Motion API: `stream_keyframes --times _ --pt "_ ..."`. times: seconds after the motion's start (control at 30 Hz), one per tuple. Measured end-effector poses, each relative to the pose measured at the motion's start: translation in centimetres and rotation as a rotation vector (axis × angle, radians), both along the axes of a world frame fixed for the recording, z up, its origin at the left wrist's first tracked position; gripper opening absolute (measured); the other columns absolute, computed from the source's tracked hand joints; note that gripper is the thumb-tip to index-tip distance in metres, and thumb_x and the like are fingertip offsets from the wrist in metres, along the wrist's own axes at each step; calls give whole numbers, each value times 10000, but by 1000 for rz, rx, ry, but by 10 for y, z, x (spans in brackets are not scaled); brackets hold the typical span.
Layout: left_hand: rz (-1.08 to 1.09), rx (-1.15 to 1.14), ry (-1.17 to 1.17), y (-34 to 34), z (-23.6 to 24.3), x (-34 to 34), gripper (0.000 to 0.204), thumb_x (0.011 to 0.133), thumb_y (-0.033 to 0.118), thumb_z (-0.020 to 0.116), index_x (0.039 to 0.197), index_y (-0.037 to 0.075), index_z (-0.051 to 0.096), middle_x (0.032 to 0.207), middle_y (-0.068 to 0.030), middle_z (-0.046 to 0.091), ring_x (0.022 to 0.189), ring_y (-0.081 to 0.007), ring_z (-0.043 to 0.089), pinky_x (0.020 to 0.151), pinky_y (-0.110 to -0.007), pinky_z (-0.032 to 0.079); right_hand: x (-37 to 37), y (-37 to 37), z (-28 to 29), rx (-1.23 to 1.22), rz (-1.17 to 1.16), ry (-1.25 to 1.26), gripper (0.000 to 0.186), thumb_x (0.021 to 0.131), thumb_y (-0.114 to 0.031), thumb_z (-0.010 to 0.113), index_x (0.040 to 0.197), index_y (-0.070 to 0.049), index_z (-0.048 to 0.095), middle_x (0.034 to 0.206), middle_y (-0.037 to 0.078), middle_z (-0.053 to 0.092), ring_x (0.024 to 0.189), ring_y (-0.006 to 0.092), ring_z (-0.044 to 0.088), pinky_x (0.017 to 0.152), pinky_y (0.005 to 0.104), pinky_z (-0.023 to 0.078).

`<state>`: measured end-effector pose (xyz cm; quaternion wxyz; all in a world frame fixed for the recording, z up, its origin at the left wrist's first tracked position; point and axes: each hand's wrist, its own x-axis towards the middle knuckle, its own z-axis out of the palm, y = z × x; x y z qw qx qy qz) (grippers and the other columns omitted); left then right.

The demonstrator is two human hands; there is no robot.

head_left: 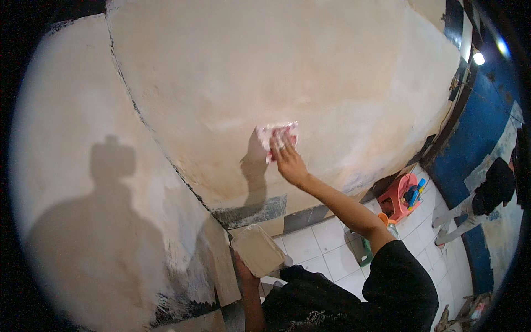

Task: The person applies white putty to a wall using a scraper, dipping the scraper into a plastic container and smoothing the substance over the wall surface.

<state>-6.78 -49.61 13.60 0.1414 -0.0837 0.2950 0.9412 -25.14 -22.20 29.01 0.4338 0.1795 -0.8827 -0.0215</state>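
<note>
A: What is located left of the left fingers?
B: A shadow [110,221] of a head and shoulders falls on the left wall section. A dark, ragged joint [149,128] separates that section from the main wall [354,66] and ends above the left fingers.
A: State the left hand's condition.
B: The left hand [246,273] grips the left side of a pale tub [257,252]; its fingertips are hidden behind the tub.
A: And the right?
B: The right hand [289,164] holds a red-and-white sheet [266,133] against the main wall, fingers closed over it. The sheet extends above and left of those fingers. Its material cannot be determined.
A: What is positioned right of the right fingers?
B: Lower right, a pinkish-red stool [390,200] on white floor tiles [327,237]. Farther right and higher, a lit bulb [478,57]. Well apart, below the bulb, a co-worker [493,186] in a dark top.
</note>
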Motion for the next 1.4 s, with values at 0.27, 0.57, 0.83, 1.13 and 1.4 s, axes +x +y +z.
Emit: stream_keyframes --times 0.27,0.57,0.83,1.13,1.4 --pt "26 32 -16 -20 -21 0 606 956 512 342 1378 78 357 1317 -132 480 1178 -301 506 962 -441 444 5 18 153 -268 -91 574 759 667 165 487 1394 8 336 1178 209 544 989 344 560 1039 460 357" --pt "67 -34 -113 -16 -30 13 606 954 512 353 1375 77 361 1311 -131 485 1171 -295 511 954 -435 450 -7 -78 -15 -51 53 -52 561 847 -72 487 1353 103 320 1395 318 318 1329 495 239 1095 553 211" --pt "96 -36 -144 -26 -41 21 606 952 513 363 1372 76 365 1305 -130 490 1165 -291 515 946 -429 456 7 -99 161 -122 150 354 497 816 -74 531 1281 77 439 1351 280 408 1282 458 358 1061 546 291" --pt "181 -44 -195 -27 -31 19 622 946 522 388 1373 71 363 1302 -139 491 1168 -288 509 954 -406 446 -42 -152 45 245 -1 180 504 899 -205 481 1248 152 415 1276 322 453 1226 467 415 1032 553 337" --pt "253 -30 -92 -34 -51 15 637 952 525 355 1406 79 315 1370 -137 431 1232 -299 449 1017 -431 387 60 -125 39 -324 127 -579 443 775 -40 583 1201 49 502 1048 264 588 986 376 585 834 435 486"
